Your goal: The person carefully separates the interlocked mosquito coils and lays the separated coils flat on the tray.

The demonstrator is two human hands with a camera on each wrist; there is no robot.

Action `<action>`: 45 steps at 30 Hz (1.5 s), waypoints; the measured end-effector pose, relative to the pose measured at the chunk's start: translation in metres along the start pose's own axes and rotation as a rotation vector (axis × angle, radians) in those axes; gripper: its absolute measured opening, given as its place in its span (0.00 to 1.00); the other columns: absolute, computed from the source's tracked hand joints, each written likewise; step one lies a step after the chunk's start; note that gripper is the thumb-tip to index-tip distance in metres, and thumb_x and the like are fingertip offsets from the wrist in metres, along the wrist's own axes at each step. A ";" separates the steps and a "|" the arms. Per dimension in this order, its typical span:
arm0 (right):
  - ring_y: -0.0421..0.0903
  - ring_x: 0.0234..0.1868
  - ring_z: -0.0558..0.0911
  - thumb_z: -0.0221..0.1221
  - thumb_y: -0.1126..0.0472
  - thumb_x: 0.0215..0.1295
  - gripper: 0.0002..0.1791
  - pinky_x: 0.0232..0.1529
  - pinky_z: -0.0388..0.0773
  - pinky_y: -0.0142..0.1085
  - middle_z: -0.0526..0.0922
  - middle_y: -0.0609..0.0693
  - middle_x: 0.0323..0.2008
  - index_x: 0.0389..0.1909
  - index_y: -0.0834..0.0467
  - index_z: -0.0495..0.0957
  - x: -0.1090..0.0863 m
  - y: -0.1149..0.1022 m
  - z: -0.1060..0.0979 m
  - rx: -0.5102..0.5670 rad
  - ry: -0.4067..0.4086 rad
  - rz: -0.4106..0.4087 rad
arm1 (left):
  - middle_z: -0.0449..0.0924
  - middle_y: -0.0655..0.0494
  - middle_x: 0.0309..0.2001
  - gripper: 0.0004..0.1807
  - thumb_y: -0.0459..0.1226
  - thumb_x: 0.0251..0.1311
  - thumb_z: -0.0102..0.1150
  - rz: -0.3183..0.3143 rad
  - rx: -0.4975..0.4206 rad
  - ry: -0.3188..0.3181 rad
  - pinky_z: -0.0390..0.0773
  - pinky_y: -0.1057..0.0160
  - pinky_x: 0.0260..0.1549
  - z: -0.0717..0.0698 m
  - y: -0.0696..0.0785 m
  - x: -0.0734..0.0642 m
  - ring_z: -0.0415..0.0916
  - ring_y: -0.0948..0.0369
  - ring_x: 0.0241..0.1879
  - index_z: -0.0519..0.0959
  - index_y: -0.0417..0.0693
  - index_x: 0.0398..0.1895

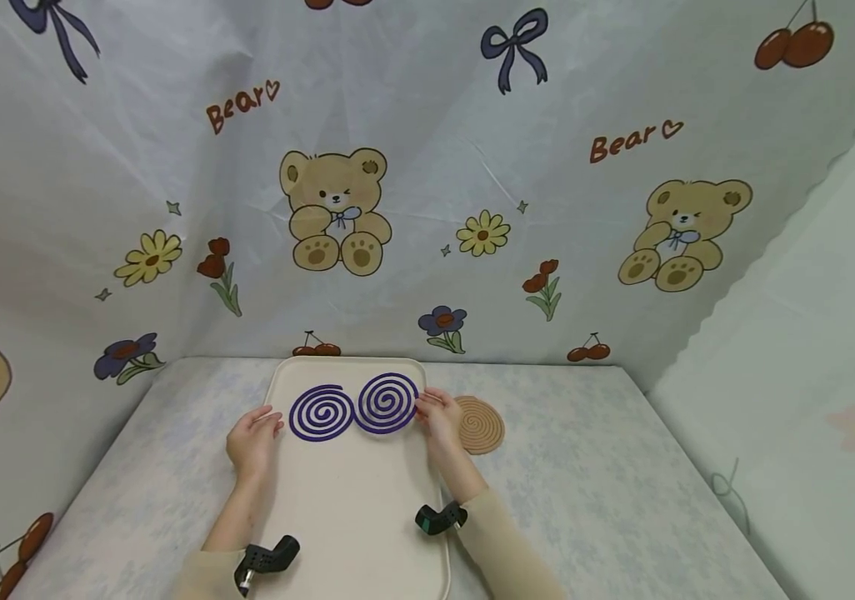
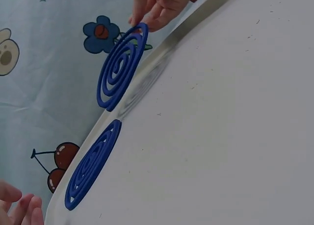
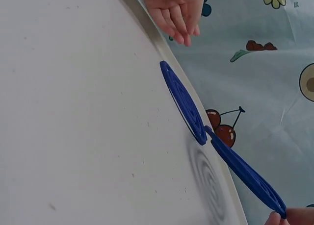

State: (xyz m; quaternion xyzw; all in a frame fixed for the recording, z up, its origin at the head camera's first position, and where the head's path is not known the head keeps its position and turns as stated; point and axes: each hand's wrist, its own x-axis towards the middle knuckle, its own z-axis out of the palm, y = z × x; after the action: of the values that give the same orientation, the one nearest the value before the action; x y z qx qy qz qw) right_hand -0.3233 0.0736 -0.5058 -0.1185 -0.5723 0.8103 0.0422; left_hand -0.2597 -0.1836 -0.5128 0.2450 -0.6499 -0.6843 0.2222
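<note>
My right hand pinches the outer edge of a blue mosquito coil between thumb and fingers. This coil is held tilted over the white tray, its shadow falling on the tray floor in both wrist views. A second blue mosquito coil lies flat at the tray's far end, just left of the raised one. By the tray's left edge, my left hand holds nothing, its fingers loosely bent in the right wrist view, where the left hand shows palm and fingertips.
A tan mosquito coil lies on the table right of the tray, partly behind my right hand. The tray has a raised rim. A printed cloth with bears and flowers hangs behind the table. A cord shows at the right.
</note>
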 end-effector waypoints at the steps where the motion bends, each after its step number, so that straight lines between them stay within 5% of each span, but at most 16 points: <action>1: 0.38 0.22 0.80 0.57 0.80 0.53 0.19 0.24 0.80 0.26 0.83 0.52 0.29 0.49 0.75 0.70 -0.001 -0.003 0.000 -0.006 0.000 0.000 | 0.75 0.83 0.17 0.17 0.29 0.61 0.55 -0.004 0.000 -0.004 0.74 0.84 0.25 0.000 0.001 -0.001 0.74 0.80 0.20 0.74 0.29 0.52; 6: 0.39 0.22 0.80 0.55 0.81 0.55 0.16 0.25 0.81 0.28 0.83 0.58 0.30 0.46 0.75 0.72 -0.001 -0.004 -0.003 -0.005 -0.015 -0.025 | 0.74 0.82 0.17 0.17 0.30 0.61 0.55 -0.010 0.015 -0.017 0.75 0.83 0.25 0.003 0.003 -0.003 0.74 0.79 0.20 0.74 0.29 0.51; 13: 0.37 0.19 0.79 0.53 0.82 0.54 0.18 0.21 0.80 0.27 0.81 0.50 0.24 0.48 0.78 0.70 0.005 0.001 -0.009 -0.028 -0.012 -0.028 | 0.77 0.79 0.18 0.16 0.29 0.60 0.55 0.008 -0.006 -0.031 0.78 0.81 0.27 0.008 0.005 -0.005 0.76 0.77 0.20 0.74 0.28 0.50; 16: 0.40 0.18 0.81 0.55 0.77 0.58 0.14 0.20 0.81 0.29 0.84 0.56 0.26 0.47 0.75 0.72 0.028 0.023 -0.024 -0.010 -0.063 -0.065 | 0.77 0.78 0.18 0.16 0.29 0.60 0.55 0.003 -0.019 -0.040 0.79 0.79 0.28 0.011 0.006 -0.006 0.77 0.76 0.20 0.74 0.28 0.49; 21: 0.47 0.21 0.86 0.59 0.63 0.61 0.08 0.23 0.84 0.36 0.87 0.56 0.26 0.40 0.61 0.78 0.094 0.080 -0.058 -0.017 -0.173 -0.092 | 0.77 0.78 0.18 0.16 0.30 0.60 0.55 0.005 -0.040 -0.060 0.80 0.79 0.28 0.014 0.006 -0.006 0.78 0.75 0.20 0.73 0.28 0.50; 25: 0.47 0.22 0.86 0.58 0.61 0.62 0.13 0.18 0.82 0.34 0.87 0.56 0.26 0.45 0.63 0.77 0.108 0.092 -0.069 -0.136 -0.207 -0.139 | 0.78 0.74 0.19 0.16 0.29 0.61 0.54 0.001 -0.071 -0.078 0.80 0.79 0.26 0.017 0.009 -0.009 0.78 0.74 0.20 0.72 0.27 0.50; 30: 0.45 0.21 0.85 0.59 0.58 0.62 0.19 0.16 0.81 0.33 0.87 0.58 0.29 0.50 0.66 0.76 0.080 0.057 -0.066 -0.230 -0.225 -0.136 | 0.79 0.75 0.18 0.15 0.28 0.61 0.53 -0.010 -0.078 -0.132 0.79 0.79 0.26 0.026 0.011 -0.018 0.77 0.74 0.20 0.71 0.26 0.50; 37: 0.40 0.22 0.84 0.53 0.65 0.64 0.23 0.21 0.81 0.28 0.86 0.64 0.37 0.57 0.73 0.69 0.011 -0.013 -0.049 -0.313 -0.143 -0.053 | 0.82 0.69 0.22 0.15 0.28 0.62 0.52 -0.005 -0.062 -0.221 0.81 0.77 0.27 0.048 0.007 -0.031 0.77 0.75 0.20 0.72 0.25 0.49; 45: 0.36 0.23 0.81 0.53 0.64 0.67 0.22 0.23 0.78 0.24 0.86 0.61 0.39 0.58 0.70 0.71 0.003 -0.032 -0.064 -0.348 -0.066 -0.043 | 0.86 0.44 0.34 0.14 0.28 0.61 0.52 -0.003 0.009 -0.318 0.82 0.74 0.30 0.078 0.006 -0.047 0.80 0.68 0.25 0.73 0.28 0.49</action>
State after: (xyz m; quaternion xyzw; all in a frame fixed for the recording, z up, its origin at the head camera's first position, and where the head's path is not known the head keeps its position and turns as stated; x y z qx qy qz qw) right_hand -0.3133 0.1435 -0.4964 -0.0853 -0.7073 0.7014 0.0196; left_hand -0.2720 -0.0941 -0.5021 0.1356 -0.6794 -0.7120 0.1143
